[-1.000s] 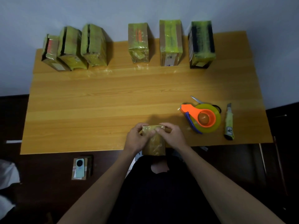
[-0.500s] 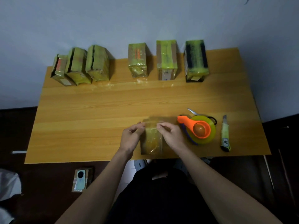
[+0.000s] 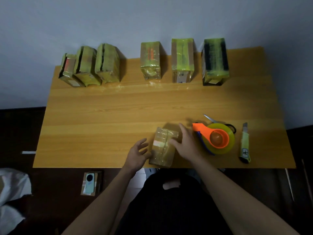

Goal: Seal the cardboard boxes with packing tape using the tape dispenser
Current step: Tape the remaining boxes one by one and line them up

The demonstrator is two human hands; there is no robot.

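A small cardboard box (image 3: 161, 150) wrapped in clear tape lies on the wooden table (image 3: 118, 116) near its front edge. My left hand (image 3: 138, 153) is at the box's left side, fingers spread and relaxed, barely touching it. My right hand (image 3: 185, 143) rests against the box's right side with straight fingers. The orange tape dispenser (image 3: 215, 138) with a yellow tape roll lies just right of my right hand, untouched.
Several taped boxes stand along the back edge: a left group (image 3: 89, 67) and three apart on the right (image 3: 183, 60). Scissors (image 3: 210, 118) lie behind the dispenser, a utility knife (image 3: 244, 143) to its right. A phone (image 3: 89, 183) lies on the floor.
The box went from held up in both hands to lying flat on the table. Both hands let go and opened; the right hand shifted toward the dispenser side.
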